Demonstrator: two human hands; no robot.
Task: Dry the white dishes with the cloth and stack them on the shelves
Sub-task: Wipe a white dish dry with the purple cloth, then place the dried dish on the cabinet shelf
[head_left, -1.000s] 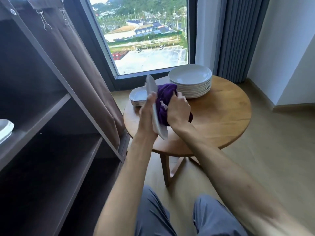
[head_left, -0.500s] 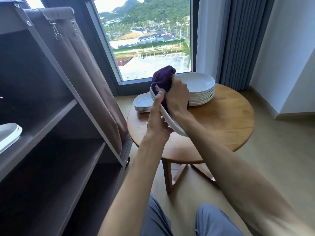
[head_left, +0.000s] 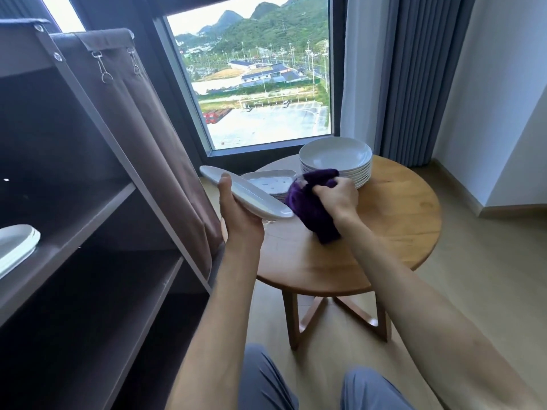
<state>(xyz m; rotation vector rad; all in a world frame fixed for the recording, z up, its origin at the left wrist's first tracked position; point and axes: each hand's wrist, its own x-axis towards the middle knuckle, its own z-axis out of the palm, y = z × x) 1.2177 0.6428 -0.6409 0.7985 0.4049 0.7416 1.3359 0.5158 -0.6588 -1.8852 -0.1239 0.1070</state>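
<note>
Here, oblong white dish [head_left: 245, 193] gripped from below by left hand [head_left: 240, 216], long axis toward shelves [head_left: 97, 214] at left; right hand [head_left: 336, 196] fingers clenched round purple cloth [head_left: 310, 208], just beside dish.

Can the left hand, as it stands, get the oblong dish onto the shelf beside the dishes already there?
Probably yes. The left hand holds the oblong dish clear of the cloth, and the open shelf lies to its left with nothing between.

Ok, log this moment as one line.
left hand: holds oblong dish | right hand: grips purple cloth off dish | shelf: dishes stacked | table: two stacks left
</note>
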